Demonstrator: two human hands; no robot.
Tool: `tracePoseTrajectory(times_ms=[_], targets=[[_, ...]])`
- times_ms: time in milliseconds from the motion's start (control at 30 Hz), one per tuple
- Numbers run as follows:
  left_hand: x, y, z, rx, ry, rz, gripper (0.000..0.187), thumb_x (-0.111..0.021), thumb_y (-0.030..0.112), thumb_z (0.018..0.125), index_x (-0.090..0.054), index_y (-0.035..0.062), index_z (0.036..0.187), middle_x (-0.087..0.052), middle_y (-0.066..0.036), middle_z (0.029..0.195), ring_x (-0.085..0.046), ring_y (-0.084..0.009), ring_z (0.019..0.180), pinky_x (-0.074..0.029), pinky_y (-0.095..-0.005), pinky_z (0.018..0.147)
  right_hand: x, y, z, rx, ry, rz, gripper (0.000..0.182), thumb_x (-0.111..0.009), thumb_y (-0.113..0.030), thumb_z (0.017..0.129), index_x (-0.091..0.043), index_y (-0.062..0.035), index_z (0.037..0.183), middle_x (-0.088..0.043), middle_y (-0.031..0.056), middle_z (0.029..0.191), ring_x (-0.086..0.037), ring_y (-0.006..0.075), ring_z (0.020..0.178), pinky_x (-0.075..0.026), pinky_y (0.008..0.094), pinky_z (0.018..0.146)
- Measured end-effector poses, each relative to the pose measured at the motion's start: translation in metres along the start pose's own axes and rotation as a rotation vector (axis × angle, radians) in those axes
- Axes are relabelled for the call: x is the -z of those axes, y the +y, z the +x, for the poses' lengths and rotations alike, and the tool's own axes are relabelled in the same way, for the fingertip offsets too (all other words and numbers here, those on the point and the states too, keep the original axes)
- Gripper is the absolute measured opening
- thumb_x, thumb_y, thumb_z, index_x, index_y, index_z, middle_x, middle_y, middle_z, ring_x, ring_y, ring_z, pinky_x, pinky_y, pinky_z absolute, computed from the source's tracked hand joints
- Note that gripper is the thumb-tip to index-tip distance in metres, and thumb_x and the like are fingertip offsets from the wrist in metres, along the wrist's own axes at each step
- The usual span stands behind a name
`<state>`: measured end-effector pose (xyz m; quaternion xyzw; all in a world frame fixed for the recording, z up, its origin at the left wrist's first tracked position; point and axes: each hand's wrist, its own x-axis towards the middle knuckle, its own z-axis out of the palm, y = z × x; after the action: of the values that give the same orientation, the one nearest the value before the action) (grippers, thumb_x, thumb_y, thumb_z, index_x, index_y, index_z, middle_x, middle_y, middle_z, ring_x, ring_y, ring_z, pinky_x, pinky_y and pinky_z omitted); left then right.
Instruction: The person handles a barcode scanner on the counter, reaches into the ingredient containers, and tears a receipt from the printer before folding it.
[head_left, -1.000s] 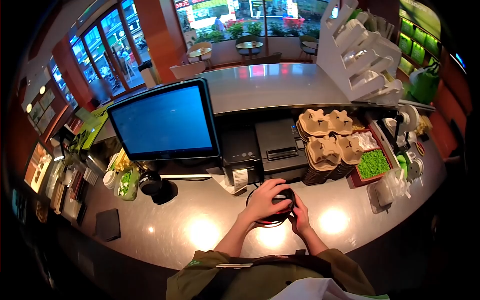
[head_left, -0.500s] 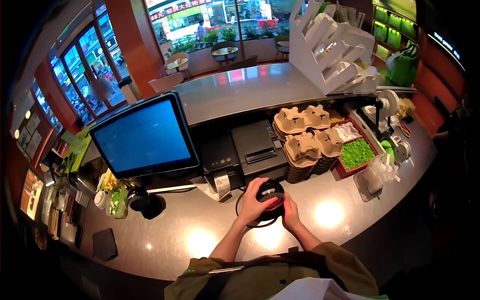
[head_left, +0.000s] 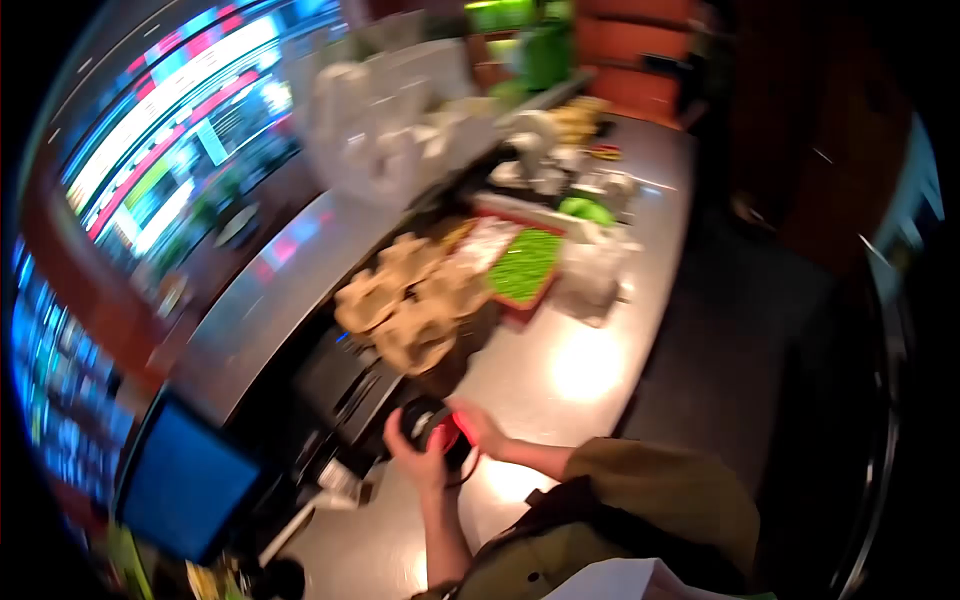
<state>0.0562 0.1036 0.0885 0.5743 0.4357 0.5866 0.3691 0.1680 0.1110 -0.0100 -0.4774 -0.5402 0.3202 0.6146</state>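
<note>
A black, rounded scanner (head_left: 422,413) with a red glow and a dark cable is between my two hands on the metal counter, in front of the printer. My left hand (head_left: 417,458) wraps its near left side with the fingers curled around it. On the right side, my right hand (head_left: 486,432) presses against it, lit red at the fingertips. Motion blur smears the fingers' finer detail. Just beyond the hands stands a stack of brown cardboard cup carriers (head_left: 412,325).
A black printer (head_left: 345,390) and a monitor (head_left: 185,485) stand to the left. Beyond the carriers are a red box holding green packets (head_left: 525,264), a clear bag (head_left: 592,285) and a white rack (head_left: 375,120). The metal counter (head_left: 535,395) curves along the right.
My view has swung to the right and tilted, so the counter items appear shifted left and blurred. Both hands stay on the scanner.
</note>
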Motion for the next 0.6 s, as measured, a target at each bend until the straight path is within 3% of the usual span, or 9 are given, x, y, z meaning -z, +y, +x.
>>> tracePoseTrajectory(times_ms=[33, 67, 100, 200, 300, 433, 600], targets=[[0.005, -0.017, -0.001, -0.111, -0.012, 0.036, 0.068, -0.068, 0.009, 0.065, -0.039, 0.0037, 0.126, -0.042, -0.013, 0.126, -0.041, -0.0268, 0.116, -0.03, -0.0379, 0.102, 0.001, -0.01, 0.0, 0.039, 0.036, -0.061, 0.034, -0.044, -0.016, 0.092, -0.049, 0.0009, 0.12, -0.054, 0.0191, 0.117, -0.051, 0.032, 0.11, -0.039, 0.0355, 0.093], [0.007, -0.017, -0.005, -0.043, -0.035, -0.002, 0.08, -0.07, 0.015, 0.065, -0.03, 0.0035, 0.134, -0.037, -0.015, 0.13, -0.038, -0.0283, 0.119, -0.028, -0.0386, 0.103, 0.004, -0.017, 0.0, -0.055, -0.021, -0.033, 0.04, -0.039, -0.024, 0.094, -0.047, 0.0042, 0.122, -0.05, 0.0184, 0.121, -0.046, 0.0283, 0.116, -0.033, 0.034, 0.099], [0.01, -0.025, -0.012, 0.007, -0.076, -0.008, 0.094, -0.072, 0.022, 0.065, -0.018, 0.0034, 0.139, -0.031, -0.018, 0.135, -0.033, -0.0318, 0.123, -0.027, -0.0405, 0.104, 0.005, -0.022, 0.001, -0.04, -0.018, -0.067, 0.04, -0.039, -0.024, 0.094, -0.046, 0.0044, 0.123, -0.051, 0.0183, 0.12, -0.047, 0.0289, 0.113, -0.033, 0.0335, 0.098], [0.017, -0.041, -0.035, -0.047, -0.155, 0.289, 0.106, -0.075, 0.027, 0.064, -0.007, 0.0009, 0.141, -0.022, -0.026, 0.14, -0.026, -0.0386, 0.128, -0.024, -0.0441, 0.105, 0.004, -0.023, 0.002, -0.031, -0.022, 0.008, 0.04, -0.041, -0.024, 0.094, -0.046, 0.003, 0.122, -0.052, 0.017, 0.117, -0.048, 0.0275, 0.111, -0.034, 0.0332, 0.096], [0.022, -0.048, -0.036, -0.058, -0.16, 0.325, 0.109, -0.077, 0.03, 0.063, -0.005, 0.0008, 0.141, -0.023, -0.026, 0.139, -0.028, -0.0389, 0.127, -0.025, -0.0437, 0.104, 0.005, -0.028, 0.001, -0.054, -0.048, 0.039, 0.039, -0.042, -0.025, 0.094, -0.046, 0.0017, 0.122, -0.052, 0.016, 0.116, -0.048, 0.0265, 0.11, -0.034, 0.0331, 0.095], [0.036, -0.056, -0.037, -0.186, -0.337, 0.521, 0.1, -0.075, 0.038, 0.066, -0.017, -0.0028, 0.137, -0.028, -0.028, 0.136, -0.029, -0.0419, 0.124, -0.027, -0.0453, 0.102, 0.006, -0.028, 0.003, -0.042, -0.051, 0.027, 0.041, -0.042, -0.029, 0.093, -0.048, 0.0012, 0.12, -0.053, 0.0174, 0.114, -0.048, 0.0285, 0.108, -0.035, 0.0339, 0.093], [0.038, -0.062, -0.038, -0.188, -0.322, 0.538, 0.093, -0.072, 0.043, 0.069, -0.025, -0.0056, 0.133, -0.031, -0.028, 0.133, -0.031, -0.0431, 0.123, -0.027, -0.0462, 0.1, 0.004, -0.021, 0.003, -0.045, -0.037, 0.016, 0.041, -0.043, -0.031, 0.092, -0.05, 0.0011, 0.118, -0.054, 0.0179, 0.112, -0.049, 0.0293, 0.107, -0.036, 0.034, 0.092]])
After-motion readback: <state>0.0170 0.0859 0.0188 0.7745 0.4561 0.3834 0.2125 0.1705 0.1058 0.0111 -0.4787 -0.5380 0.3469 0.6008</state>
